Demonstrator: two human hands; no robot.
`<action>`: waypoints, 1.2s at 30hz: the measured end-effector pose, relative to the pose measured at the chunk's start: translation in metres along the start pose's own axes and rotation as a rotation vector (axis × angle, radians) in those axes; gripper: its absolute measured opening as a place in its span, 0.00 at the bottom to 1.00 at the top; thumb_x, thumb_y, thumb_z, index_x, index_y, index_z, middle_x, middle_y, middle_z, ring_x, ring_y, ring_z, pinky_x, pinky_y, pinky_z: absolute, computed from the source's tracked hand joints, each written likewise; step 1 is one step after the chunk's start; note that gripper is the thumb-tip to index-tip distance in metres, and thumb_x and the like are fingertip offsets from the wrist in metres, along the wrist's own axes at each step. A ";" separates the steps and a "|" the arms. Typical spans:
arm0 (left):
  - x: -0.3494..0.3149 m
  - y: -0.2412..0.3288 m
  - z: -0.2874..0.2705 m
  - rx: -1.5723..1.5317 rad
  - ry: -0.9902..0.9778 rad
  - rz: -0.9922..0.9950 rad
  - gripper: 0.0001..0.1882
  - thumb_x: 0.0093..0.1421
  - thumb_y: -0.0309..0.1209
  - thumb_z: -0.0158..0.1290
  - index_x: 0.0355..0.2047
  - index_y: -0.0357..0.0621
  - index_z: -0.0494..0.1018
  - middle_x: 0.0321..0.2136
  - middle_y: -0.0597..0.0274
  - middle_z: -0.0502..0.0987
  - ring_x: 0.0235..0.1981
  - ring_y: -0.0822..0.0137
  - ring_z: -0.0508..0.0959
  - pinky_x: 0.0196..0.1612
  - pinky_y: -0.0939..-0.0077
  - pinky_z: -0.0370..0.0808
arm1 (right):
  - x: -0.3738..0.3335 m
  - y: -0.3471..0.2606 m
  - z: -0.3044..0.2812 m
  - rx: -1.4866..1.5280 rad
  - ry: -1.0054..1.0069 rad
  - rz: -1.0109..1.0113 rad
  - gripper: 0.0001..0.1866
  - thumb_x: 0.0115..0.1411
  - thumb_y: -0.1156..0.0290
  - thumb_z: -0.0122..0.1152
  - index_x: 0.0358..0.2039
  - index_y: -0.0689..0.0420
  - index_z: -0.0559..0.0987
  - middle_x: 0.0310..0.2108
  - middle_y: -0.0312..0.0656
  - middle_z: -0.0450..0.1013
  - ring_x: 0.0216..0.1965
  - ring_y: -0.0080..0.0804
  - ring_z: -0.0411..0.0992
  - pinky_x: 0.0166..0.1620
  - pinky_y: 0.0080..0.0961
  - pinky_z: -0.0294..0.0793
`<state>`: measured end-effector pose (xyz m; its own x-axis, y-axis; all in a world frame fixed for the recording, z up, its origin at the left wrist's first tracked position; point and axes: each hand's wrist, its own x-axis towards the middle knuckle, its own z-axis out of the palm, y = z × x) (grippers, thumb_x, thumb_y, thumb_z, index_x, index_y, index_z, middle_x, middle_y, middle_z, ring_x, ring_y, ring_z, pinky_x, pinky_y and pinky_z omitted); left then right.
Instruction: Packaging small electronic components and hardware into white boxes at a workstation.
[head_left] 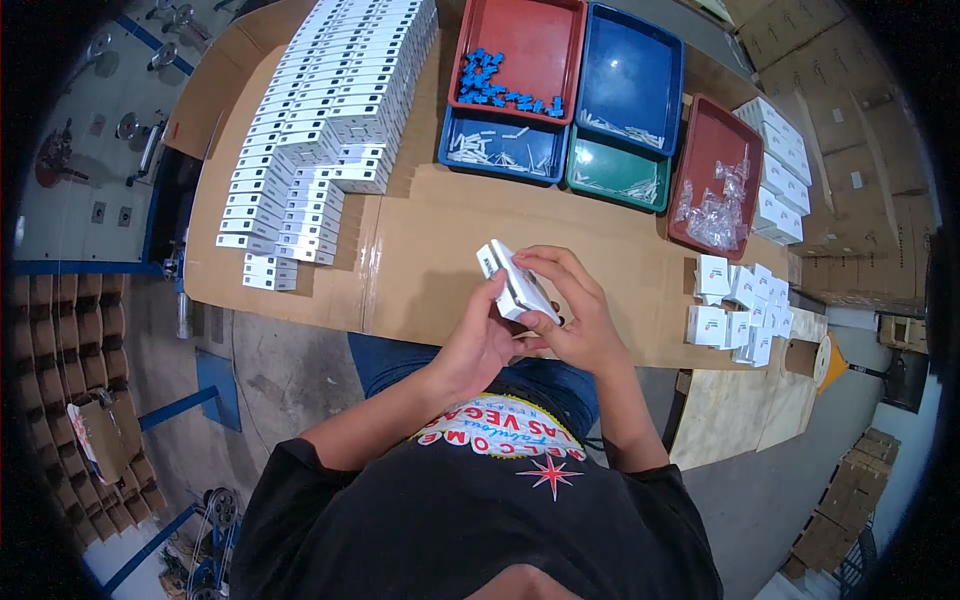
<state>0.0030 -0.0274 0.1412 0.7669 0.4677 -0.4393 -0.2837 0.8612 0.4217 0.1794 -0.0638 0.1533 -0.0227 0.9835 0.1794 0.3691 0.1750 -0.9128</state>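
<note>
Just in front of my body, over the near edge of the cardboard-covered table, I hold a small white box (518, 291) in both hands. It is tilted, and a dark gap runs along its side. My left hand (472, 345) grips the box's left and lower side, with the thumb along its edge. From the right, my right hand (586, 322) closes on it, fingers on the far top and thumb on the near side. Part of the box is covered by my fingers, and its inside does not show.
White boxes (335, 115) stand stacked at left; smaller ones (740, 310) lie at right. Trays at the back include a red tray (520, 30) with blue pieces, a blue tray (630, 60) with white sticks and a red tray (700, 140) with clear plastic parts.
</note>
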 end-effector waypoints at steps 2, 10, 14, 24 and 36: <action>-0.001 0.000 0.002 0.014 0.006 0.008 0.33 0.75 0.59 0.36 0.65 0.47 0.63 0.55 0.57 0.76 0.57 0.63 0.77 0.60 0.58 0.73 | 0.000 0.000 0.000 -0.057 -0.009 -0.027 0.36 0.60 0.44 0.68 0.58 0.61 0.77 0.59 0.52 0.72 0.62 0.50 0.72 0.63 0.41 0.70; -0.007 0.008 0.013 -0.045 -0.054 0.000 0.26 0.77 0.55 0.39 0.60 0.48 0.65 0.47 0.64 0.76 0.47 0.71 0.77 0.55 0.66 0.73 | -0.002 -0.004 0.001 0.050 -0.016 0.009 0.39 0.65 0.39 0.60 0.62 0.61 0.75 0.60 0.55 0.71 0.61 0.51 0.72 0.61 0.39 0.72; -0.003 -0.005 0.004 -0.022 -0.055 0.047 0.26 0.77 0.54 0.37 0.61 0.49 0.66 0.47 0.63 0.76 0.47 0.71 0.77 0.53 0.67 0.73 | -0.002 0.005 0.000 -0.058 -0.024 -0.176 0.31 0.69 0.55 0.61 0.66 0.62 0.73 0.59 0.53 0.71 0.57 0.45 0.74 0.55 0.35 0.76; -0.001 -0.005 0.005 -0.023 -0.078 0.134 0.32 0.75 0.51 0.38 0.70 0.45 0.58 0.55 0.52 0.77 0.51 0.61 0.80 0.55 0.61 0.75 | -0.001 0.008 0.008 0.426 0.342 0.042 0.35 0.77 0.45 0.40 0.64 0.67 0.72 0.53 0.51 0.77 0.58 0.39 0.75 0.61 0.34 0.71; 0.085 -0.044 -0.150 0.952 0.366 0.449 0.32 0.65 0.27 0.56 0.67 0.35 0.58 0.48 0.49 0.80 0.52 0.59 0.81 0.55 0.66 0.78 | -0.053 0.148 0.032 0.598 0.774 0.675 0.20 0.75 0.57 0.51 0.56 0.60 0.73 0.41 0.37 0.74 0.34 0.22 0.72 0.33 0.23 0.74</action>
<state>-0.0055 0.0043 -0.0339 0.4447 0.8641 -0.2357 0.1848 0.1690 0.9681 0.2057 -0.0887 -0.0032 0.6533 0.6317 -0.4174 -0.4064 -0.1725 -0.8972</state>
